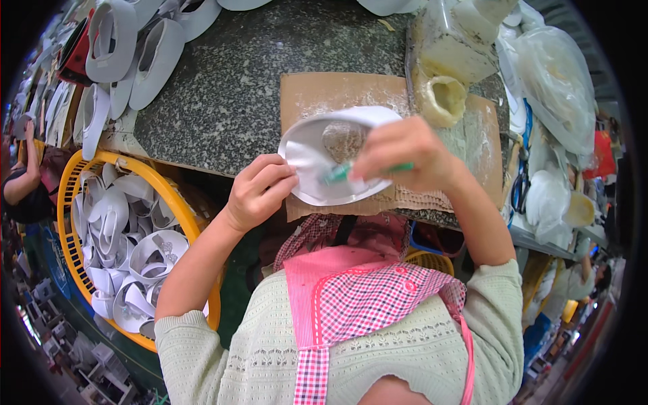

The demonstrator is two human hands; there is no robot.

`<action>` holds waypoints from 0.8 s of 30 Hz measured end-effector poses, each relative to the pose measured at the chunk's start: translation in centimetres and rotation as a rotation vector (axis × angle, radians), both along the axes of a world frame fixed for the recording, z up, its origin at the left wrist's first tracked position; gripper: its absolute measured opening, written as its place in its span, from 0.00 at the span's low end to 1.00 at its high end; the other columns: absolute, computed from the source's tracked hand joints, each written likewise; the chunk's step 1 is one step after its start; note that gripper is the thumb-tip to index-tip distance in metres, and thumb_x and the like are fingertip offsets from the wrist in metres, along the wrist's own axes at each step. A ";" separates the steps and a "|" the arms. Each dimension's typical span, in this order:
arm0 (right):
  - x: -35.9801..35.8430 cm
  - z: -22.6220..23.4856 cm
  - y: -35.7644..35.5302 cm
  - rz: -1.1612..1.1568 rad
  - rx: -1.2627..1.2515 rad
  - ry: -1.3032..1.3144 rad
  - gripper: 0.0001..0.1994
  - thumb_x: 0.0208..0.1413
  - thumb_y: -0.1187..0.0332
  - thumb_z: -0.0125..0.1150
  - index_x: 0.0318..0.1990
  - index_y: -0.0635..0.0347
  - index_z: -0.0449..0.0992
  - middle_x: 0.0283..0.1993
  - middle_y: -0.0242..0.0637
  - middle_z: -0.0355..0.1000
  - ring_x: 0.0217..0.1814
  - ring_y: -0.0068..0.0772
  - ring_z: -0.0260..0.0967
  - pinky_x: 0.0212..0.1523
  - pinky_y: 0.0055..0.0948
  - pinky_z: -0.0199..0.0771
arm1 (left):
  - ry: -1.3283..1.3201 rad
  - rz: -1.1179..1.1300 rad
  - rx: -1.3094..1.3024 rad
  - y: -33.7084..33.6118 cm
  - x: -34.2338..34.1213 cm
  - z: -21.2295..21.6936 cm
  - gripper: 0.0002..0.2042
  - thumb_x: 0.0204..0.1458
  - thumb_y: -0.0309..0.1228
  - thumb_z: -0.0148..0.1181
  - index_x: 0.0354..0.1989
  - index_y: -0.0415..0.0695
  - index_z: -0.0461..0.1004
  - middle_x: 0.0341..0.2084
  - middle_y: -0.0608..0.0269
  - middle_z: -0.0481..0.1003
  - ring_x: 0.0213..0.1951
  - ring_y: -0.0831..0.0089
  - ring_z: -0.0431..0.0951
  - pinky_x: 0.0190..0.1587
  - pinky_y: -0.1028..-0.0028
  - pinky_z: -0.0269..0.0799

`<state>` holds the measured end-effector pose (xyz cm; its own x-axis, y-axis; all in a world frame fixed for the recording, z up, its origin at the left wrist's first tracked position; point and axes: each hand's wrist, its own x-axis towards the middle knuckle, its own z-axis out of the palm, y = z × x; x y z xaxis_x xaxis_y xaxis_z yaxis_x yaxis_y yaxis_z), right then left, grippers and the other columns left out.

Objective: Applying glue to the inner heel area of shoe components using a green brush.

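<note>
I see a white shoe upper (317, 165) held just above a sheet of cardboard (317, 91) at the near edge of the tabletop (223, 88). It lies hollow side up, with a greyish patch showing inside. My left hand (260, 192) pinches its left rim between thumb and curled fingers. My right hand (398, 158) is closed around a green brush (344, 173), whose near end sits inside the upper; the tip itself is hidden by my fingers.

I judge the upper to be light, thin and floppy, so it would bend if held by one point far from the work. The rim, close to where the brush touches, looks like the best place to grip, with fingers kept off the coated patch, which may be sticky.

Just beyond my right hand a crusted pot (442, 101) rests on the cardboard, with a smeared plastic jug (455, 40) behind it. More white uppers (145, 54) lie along the far left of the tabletop. Below the edge on my left, a yellow basket (71, 202) holds a heap of similar pieces. Clear bags (557, 81) are piled at the right.
</note>
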<state>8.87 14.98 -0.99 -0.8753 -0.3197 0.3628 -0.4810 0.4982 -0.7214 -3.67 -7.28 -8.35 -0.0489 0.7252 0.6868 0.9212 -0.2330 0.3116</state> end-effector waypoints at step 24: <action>3.5 -1.3 -3.7 -0.613 0.053 0.278 0.09 0.41 0.77 0.60 0.33 0.62 0.74 0.22 0.37 0.69 0.19 0.30 0.66 0.18 0.24 0.61 | 0.288 0.117 -0.258 1.3 5.8 3.4 0.08 0.26 0.26 0.52 0.19 0.38 0.68 0.16 0.64 0.60 0.20 0.72 0.63 0.19 0.76 0.61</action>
